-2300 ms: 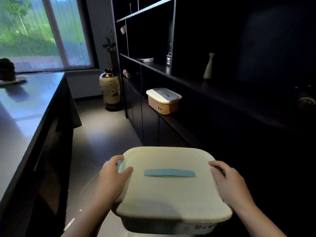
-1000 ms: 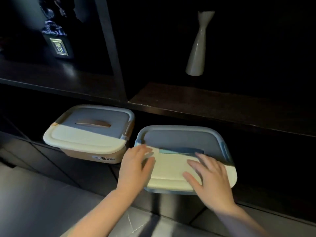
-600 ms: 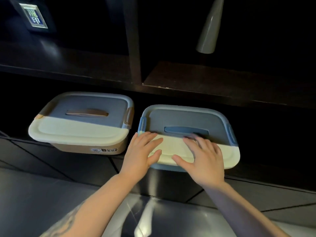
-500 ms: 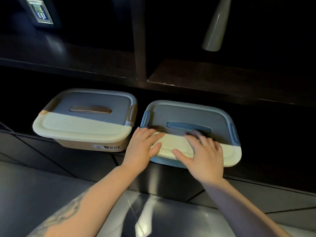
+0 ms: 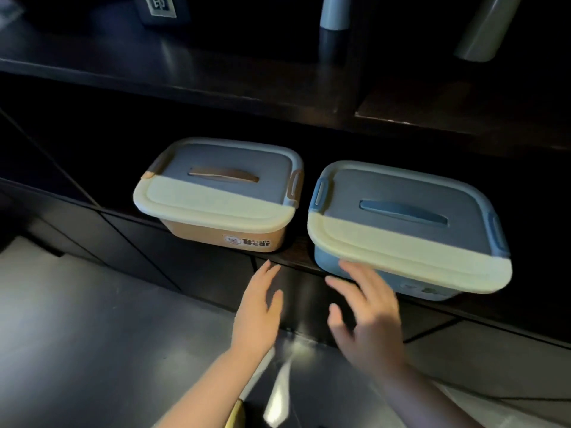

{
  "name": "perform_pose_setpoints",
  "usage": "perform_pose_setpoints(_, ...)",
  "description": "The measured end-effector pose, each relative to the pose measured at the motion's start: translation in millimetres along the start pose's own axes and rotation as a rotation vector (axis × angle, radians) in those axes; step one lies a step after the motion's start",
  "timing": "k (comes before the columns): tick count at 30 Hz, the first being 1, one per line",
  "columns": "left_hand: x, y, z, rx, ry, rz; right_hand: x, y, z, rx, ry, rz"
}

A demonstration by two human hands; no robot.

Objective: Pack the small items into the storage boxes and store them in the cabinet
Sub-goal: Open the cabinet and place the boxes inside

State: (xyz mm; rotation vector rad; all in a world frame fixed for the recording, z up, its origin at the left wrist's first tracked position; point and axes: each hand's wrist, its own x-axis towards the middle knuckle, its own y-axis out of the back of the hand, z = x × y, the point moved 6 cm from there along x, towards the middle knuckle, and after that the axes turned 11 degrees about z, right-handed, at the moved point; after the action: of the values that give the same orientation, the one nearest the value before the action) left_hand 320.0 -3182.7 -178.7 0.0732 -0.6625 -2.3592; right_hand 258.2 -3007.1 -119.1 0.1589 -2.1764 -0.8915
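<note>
Two lidded storage boxes, the orange box point(image 5: 222, 208) and blue box point(image 5: 408, 233), sit side by side on my cabinet shelf point(image 5: 293, 257), lids closed for storing. My left hand point(image 5: 258, 310) and right hand point(image 5: 367, 316) hover spread, holding nothing.

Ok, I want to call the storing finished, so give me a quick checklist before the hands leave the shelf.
1. Blue box on the cabinet shelf: ok.
2. Blue box fully on the shelf: not ok, its front overhangs the edge.
3. Orange box on the shelf beside it, a gap between them: ok.
4. Both lids on: ok.
5. Left hand and right hand empty, off the boxes: ok.
6. Latches closed: cannot tell.
</note>
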Motion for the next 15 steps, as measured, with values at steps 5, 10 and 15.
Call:
perform_pose_setpoints(5, 22.3, 14.9, -79.4, 0.018, 0.286, -0.045, -22.6, -118.0, -31.8, -0.013, -0.026, -0.521)
perform_pose_setpoints(10, 58.0, -1.5, -122.2, -0.041, 0.376, -0.264, -6.3, -186.1, -28.8, -0.212, -0.133, -0.65)
perform_pose_setpoints(15, 81.4, -18.1, -149.7, -0.106, 0.408, -0.465, -15.5, -205.2, -32.7, -0.354, -0.187, -0.636)
